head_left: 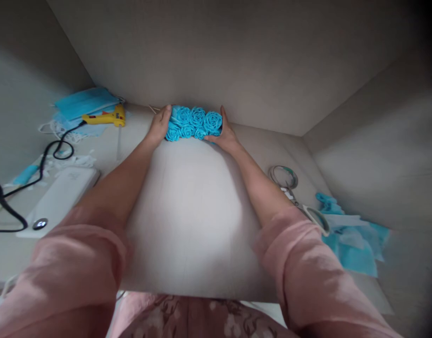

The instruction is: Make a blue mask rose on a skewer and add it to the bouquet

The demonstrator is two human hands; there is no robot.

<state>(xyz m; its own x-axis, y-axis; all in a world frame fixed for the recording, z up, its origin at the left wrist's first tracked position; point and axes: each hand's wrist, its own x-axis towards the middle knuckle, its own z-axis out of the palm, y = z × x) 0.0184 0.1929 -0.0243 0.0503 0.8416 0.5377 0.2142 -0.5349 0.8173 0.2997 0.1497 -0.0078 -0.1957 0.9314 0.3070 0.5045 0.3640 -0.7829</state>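
A block of bright blue handmade roses [195, 123], set close together in rows, is at the far side of the table against the back wall. My left hand [161, 126] grips its left end, fingers along the side. At the right end my right hand [227, 133] holds it too, with the thumb low across the front and the fingers up along the side. Thin pale sticks [153, 109] poke out just behind my left hand. What lies beneath and behind the roses is hidden.
Left: blue face masks [85, 101], a yellow glue gun [105, 117] with a black cord, white scraps [71, 160] and a white box-like device [66, 192]. Right: a wire coil [283, 177], scissors [314, 218] partly behind my arm, and cut blue pieces [357, 249]. Walls enclose the table.
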